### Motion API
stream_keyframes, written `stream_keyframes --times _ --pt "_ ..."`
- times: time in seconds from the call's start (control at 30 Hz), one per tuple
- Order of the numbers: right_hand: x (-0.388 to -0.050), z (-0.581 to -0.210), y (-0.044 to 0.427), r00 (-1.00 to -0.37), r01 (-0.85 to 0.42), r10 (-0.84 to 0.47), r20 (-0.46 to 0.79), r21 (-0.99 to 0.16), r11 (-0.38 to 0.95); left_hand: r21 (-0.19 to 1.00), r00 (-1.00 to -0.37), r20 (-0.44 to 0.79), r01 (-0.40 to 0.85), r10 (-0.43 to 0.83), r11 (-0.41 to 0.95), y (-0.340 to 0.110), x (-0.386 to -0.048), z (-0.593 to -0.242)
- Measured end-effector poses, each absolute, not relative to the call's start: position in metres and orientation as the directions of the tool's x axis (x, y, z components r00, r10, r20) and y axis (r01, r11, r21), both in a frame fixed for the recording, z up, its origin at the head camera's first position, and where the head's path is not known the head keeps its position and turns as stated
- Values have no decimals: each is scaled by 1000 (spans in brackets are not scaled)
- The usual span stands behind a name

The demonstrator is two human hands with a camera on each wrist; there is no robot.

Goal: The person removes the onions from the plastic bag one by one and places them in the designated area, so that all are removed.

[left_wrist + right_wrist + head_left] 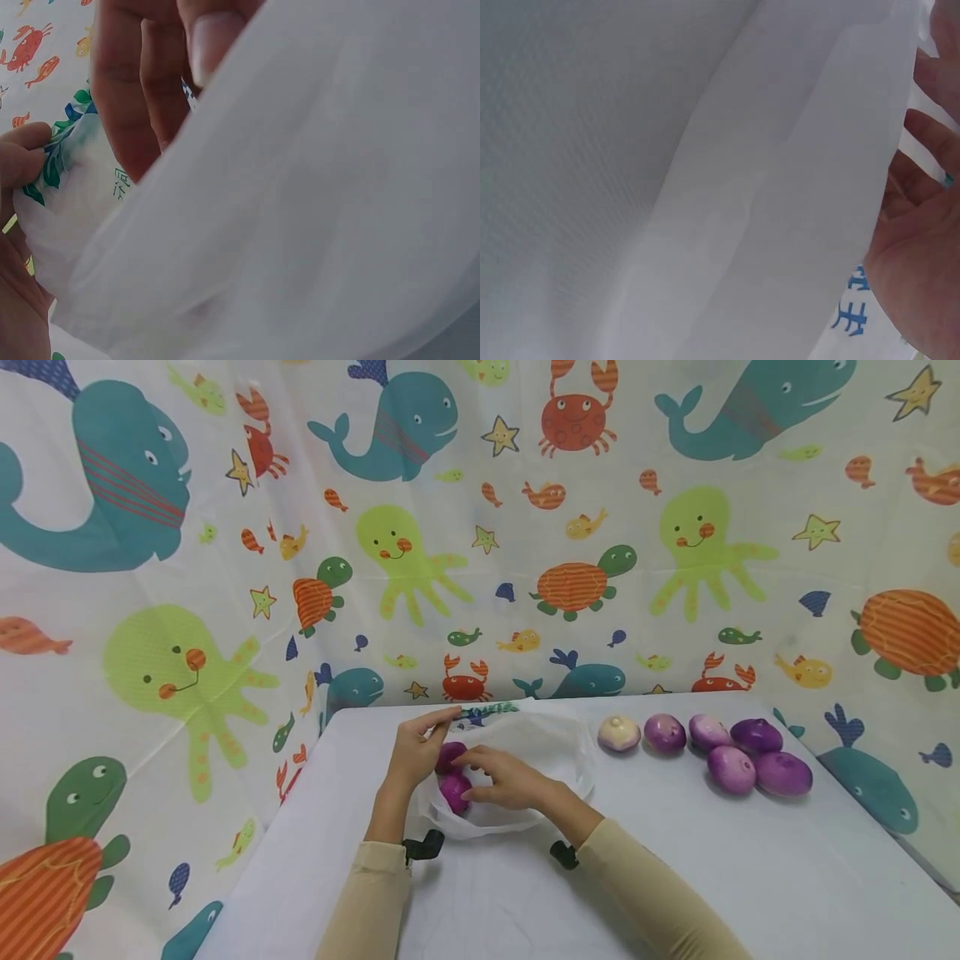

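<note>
A thin white plastic bag (pixel 525 760) with green-and-blue print lies spread on the table, its mouth facing the person. Inside its left part are two purple onions, an upper onion (pixel 450 757) and a lower onion (pixel 453 793). The left hand (pixel 415 752) pinches the bag's printed far-left rim between thumb and finger, as the left wrist view shows. Over the onions reaches the right hand (pixel 510 779), fingers parted and loosely bent, fingertips at or near both onions. In the right wrist view, bag film hides much of the scene beside the right hand (pixel 922 247).
To the bag's right sits a group of several onions: a pale onion (pixel 619 734), a purple-white onion (pixel 664 734) and darker purple ones, such as the onion (pixel 783 774). Behind the white table (pixel 637 877) hangs a sea-animal curtain (pixel 517 527).
</note>
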State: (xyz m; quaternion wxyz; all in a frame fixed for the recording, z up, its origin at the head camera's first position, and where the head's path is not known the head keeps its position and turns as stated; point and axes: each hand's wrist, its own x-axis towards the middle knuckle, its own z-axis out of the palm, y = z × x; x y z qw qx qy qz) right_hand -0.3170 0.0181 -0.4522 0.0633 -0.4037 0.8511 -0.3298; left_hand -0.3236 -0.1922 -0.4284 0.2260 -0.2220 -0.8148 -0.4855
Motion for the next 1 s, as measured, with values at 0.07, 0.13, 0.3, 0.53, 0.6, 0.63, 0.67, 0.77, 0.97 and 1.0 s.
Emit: stream_keyframes --times 0.07,0.13,0.3,0.53,0.6,0.63,0.67,0.77,0.97,1.0 --pt "-317 -453 17 -669 -648 -727 157 -604 465 687 -797 587 585 144 431 -192 -324 -429" --pt "-316 -453 15 -669 -650 -727 154 -594 473 683 -793 592 590 146 430 -193 -324 -429" --pt "-315 -452 11 -668 -658 -732 136 -567 495 680 -786 602 598 141 424 -193 -324 -429" --pt "-315 -452 6 -666 -664 -737 114 -540 517 687 -790 599 592 134 420 -193 -324 -429" --pt "-315 -453 5 -652 -681 -749 115 -523 513 691 -791 597 591 133 417 -193 -324 -429" --pt "-315 -454 4 -646 -689 -755 114 -512 513 692 -792 595 590 132 416 -193 -324 -429" --pt "-316 -454 4 -640 -697 -761 112 -503 512 695 -793 594 590 133 412 -194 -324 -429" --pt "-316 -455 3 -632 -707 -769 97 -476 522 701 -796 591 588 132 403 -194 -324 -429" --pt "-314 -455 2 -640 -706 -765 75 -451 546 705 -797 591 587 128 399 -193 -324 -429" --pt "-314 -455 2 -641 -705 -764 75 -451 547 706 -796 591 587 128 396 -193 -324 -429"
